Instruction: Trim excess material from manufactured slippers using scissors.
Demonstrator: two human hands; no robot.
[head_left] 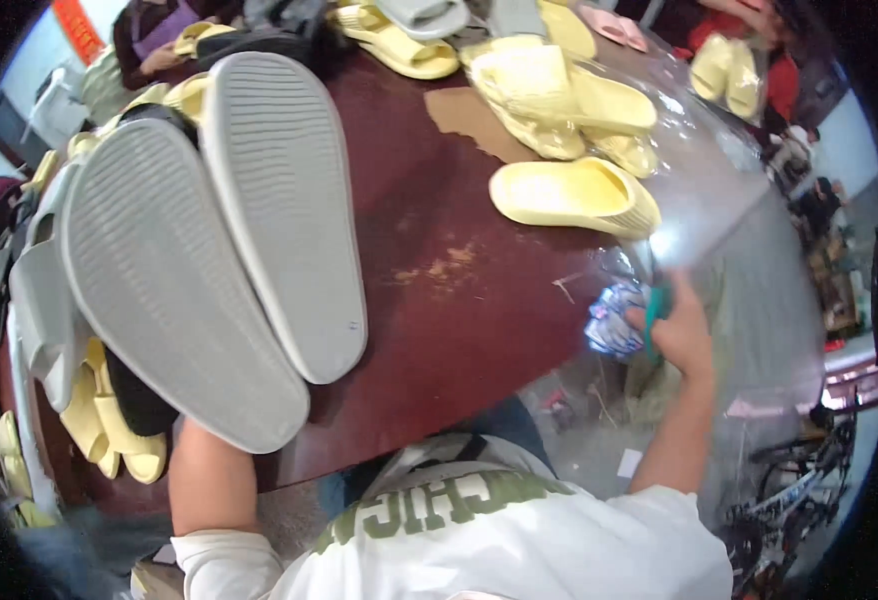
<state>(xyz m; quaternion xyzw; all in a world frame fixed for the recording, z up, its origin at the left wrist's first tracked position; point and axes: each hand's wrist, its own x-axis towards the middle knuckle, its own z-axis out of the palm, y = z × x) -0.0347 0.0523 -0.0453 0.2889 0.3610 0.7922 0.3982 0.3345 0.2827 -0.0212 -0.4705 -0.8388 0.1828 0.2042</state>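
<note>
Two large grey slippers (281, 200) are held up at the left, ribbed soles facing me and overlapping at the heels. My left hand (202, 447) grips them from behind; its fingers are hidden and only the wrist shows below. My right hand (681, 325) is closed around a teal item (656, 318) at the table's right edge; its kind is unclear. Against it is a crumpled blue-and-white bundle (614, 320), also hard to make out. A yellow slipper (564, 195) lies just beyond my right hand.
Yellow slippers in clear plastic (529, 85) lie at the far right of the dark red table (429, 360). More yellow slippers (124, 425) and grey ones crowd the left edge. Clear plastic sheeting (749, 310) hangs at the right. Other people work across the table.
</note>
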